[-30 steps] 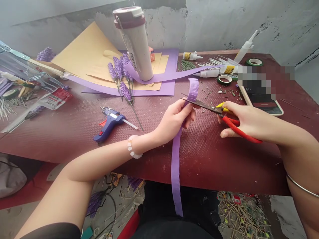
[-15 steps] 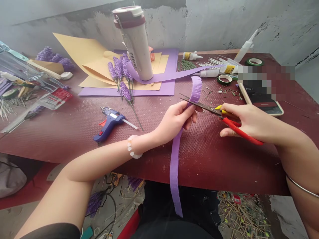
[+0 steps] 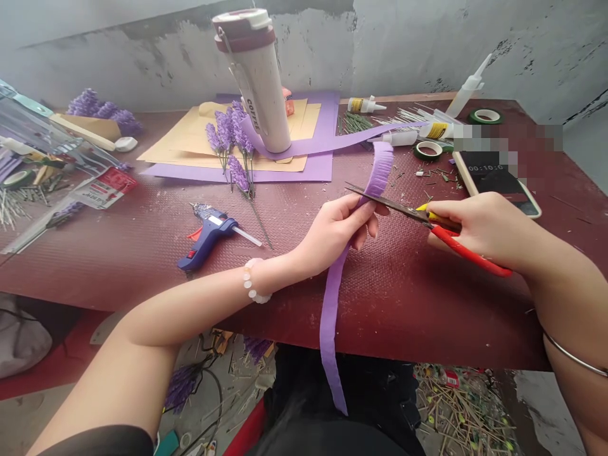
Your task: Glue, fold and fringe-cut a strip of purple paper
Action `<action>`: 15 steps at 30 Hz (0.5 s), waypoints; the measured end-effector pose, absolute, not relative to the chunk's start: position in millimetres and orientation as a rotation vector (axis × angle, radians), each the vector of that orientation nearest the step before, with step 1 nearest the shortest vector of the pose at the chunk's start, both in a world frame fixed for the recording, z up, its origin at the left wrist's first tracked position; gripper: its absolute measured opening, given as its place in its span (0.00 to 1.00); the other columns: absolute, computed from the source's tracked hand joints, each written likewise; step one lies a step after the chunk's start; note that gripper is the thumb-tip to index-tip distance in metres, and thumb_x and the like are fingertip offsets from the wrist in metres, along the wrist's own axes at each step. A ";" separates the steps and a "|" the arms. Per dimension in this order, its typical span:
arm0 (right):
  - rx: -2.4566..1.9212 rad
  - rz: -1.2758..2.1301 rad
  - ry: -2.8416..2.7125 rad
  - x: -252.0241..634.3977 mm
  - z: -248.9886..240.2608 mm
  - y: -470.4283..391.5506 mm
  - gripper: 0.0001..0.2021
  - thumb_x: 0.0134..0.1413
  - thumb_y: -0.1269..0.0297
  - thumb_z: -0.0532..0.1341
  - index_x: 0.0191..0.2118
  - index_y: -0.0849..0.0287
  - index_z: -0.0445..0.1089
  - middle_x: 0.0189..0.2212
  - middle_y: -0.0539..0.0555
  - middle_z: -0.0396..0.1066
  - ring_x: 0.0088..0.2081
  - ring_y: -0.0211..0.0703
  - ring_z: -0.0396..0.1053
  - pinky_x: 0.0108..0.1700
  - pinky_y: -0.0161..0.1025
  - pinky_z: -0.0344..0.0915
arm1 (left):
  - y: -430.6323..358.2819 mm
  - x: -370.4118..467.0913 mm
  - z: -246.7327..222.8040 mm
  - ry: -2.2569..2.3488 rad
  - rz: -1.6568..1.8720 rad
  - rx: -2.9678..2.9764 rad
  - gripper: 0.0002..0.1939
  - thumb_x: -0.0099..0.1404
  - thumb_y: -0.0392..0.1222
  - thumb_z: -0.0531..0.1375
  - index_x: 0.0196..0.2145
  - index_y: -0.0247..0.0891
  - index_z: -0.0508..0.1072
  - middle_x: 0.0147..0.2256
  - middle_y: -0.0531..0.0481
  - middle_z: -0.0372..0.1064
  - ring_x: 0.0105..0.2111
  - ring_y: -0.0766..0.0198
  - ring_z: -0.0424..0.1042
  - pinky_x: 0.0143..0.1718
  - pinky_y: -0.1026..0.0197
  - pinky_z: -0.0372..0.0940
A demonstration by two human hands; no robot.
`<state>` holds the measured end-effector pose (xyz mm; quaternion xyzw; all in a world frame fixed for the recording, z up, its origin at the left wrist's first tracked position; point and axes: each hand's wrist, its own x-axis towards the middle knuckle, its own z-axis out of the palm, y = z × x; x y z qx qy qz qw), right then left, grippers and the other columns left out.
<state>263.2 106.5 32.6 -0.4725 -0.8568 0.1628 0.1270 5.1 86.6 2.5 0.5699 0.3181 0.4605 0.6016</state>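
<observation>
Head camera, my only view: over a dark red table, a purple strip is snipped into a fringe. I have the left hand with its grip pinching the strip between thumb and fingers just below the cuts; the fringed end curls up beyond the fingertips, and the uncut length hangs past the table's near edge toward the lap. The right hand has its grip wrapped around the red and yellow handles of the scissors, whose dark blades lie across the strip, tips slightly parted and reaching past its left side. How deep this cut runs I cannot tell.

By my reading, fringing is the step in hand, with most of the visible strip uncut. The next move calls for bringing the blades together while sparing the strip's far edge, then feeding a little fresh edge up through the left pinch. I would mind the left fingertips, which sit close beside the blades.

Off to the left lies a blue glue gun. Purple flower sprigs rest on paper sheets near a tumbler, and a phone lies just beyond the right hand.
</observation>
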 end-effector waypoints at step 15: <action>-1.374 1.090 -2.436 267.4 42.0 107.2 0.19 0.53 0.46 0.62 0.22 0.51 0.57 0.21 0.45 0.47 0.23 0.38 0.46 0.27 0.42 0.50 | 79.4 4.8 3.8 0.587 1.045 1.262 0.19 0.76 0.55 0.67 0.38 0.34 0.81 0.27 0.54 0.74 0.20 0.73 0.66 0.24 0.66 0.63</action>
